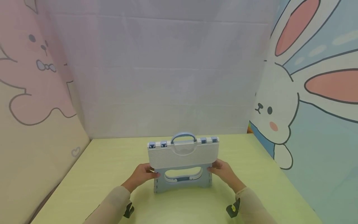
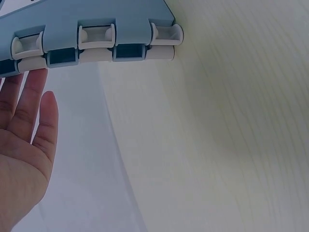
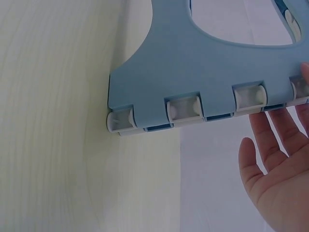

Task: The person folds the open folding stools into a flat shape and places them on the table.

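Observation:
A folding step stool (image 1: 162, 158) stands upright on the table, in front of me. Its white textured top panel hangs at the front, with a blue carrying handle (image 1: 183, 134) arched above and a pale blue leg panel (image 1: 183, 186) below. My left hand (image 1: 142, 175) grips the left side edge, thumb on the front and fingers behind. On the opposite edge my right hand (image 1: 222, 173) holds on in the same way. Both wrist views show the hinged side of the blue leg panel (image 3: 207, 63), fingers passing behind it and the little finger held apart.
The pale yellow table (image 1: 117, 149) spreads around the stool. Behind it hangs a white cloth backdrop (image 1: 167, 77). Side walls stand close: a pink and cream one (image 1: 36, 140) at left, a blue rabbit-printed one (image 1: 321, 149) at right.

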{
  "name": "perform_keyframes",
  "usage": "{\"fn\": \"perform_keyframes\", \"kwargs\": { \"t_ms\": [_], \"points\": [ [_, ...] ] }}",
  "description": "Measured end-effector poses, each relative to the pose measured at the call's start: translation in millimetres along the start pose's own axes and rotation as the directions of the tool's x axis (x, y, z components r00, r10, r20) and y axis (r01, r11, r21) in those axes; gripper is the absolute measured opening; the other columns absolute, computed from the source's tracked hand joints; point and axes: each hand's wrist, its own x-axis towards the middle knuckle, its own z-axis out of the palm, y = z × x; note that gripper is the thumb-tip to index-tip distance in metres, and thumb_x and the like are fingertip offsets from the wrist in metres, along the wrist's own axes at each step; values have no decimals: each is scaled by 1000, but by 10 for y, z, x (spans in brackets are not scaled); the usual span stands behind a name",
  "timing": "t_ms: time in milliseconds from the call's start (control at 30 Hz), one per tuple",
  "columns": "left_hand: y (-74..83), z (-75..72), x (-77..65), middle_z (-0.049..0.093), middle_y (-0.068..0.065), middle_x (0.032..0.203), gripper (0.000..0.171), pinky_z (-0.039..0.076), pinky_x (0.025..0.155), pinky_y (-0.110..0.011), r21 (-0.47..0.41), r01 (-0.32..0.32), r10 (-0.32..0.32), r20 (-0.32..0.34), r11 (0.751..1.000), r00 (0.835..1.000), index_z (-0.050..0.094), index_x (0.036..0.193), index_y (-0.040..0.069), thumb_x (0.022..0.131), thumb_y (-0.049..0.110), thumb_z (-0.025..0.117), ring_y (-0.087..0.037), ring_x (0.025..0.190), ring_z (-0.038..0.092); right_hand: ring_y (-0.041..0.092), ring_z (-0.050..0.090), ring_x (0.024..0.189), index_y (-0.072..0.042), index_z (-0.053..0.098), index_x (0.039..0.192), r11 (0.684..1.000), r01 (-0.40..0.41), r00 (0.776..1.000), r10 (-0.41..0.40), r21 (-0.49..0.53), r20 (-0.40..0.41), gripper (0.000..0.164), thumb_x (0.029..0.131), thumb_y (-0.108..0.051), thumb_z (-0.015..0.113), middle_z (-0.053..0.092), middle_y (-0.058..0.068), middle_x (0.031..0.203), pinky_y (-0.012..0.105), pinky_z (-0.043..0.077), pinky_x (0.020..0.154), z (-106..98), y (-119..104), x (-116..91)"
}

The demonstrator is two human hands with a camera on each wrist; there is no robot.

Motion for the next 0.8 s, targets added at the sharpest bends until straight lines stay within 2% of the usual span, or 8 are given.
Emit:
{"fn": "perform_keyframes", "kwargs": {
  "t_ms": [533, 700, 800],
  "points": [
    [-1, 14, -19, 66, -20, 106, 40, 55, 79, -44, 12, -17, 17, 1, 1000, 1000, 61, 118, -8, 86, 14, 72, -29, 89, 65, 41, 56, 112, 9, 49, 130, 1000, -18, 1000, 18, 2, -16, 47, 91, -10, 64, 57, 26, 125, 49, 49, 91, 7, 3, 1],
    [-4, 40, -23, 66, -21, 106, 40, 55, 79, -45, 6, -22, 22, -19, 1000, 1000, 61, 118, -8, 85, 13, 72, -31, 89, 66, 40, 57, 110, 10, 49, 129, 1000, -16, 1000, 16, -21, 2, 47, 91, -10, 65, 58, 26, 122, 49, 49, 90, 16, 21, 0],
    [-19, 72, -28, 67, -21, 106, 38, 55, 77, -44, 46, -28, 29, -34, 999, 999, 62, 116, -8, 85, 13, 72, -31, 90, 65, 42, 55, 112, 11, 48, 130, 999, -20, 1000, 21, -30, 16, 49, 90, -11, 66, 56, 28, 125, 50, 49, 91, 31, 34, -14]
  ]
}}
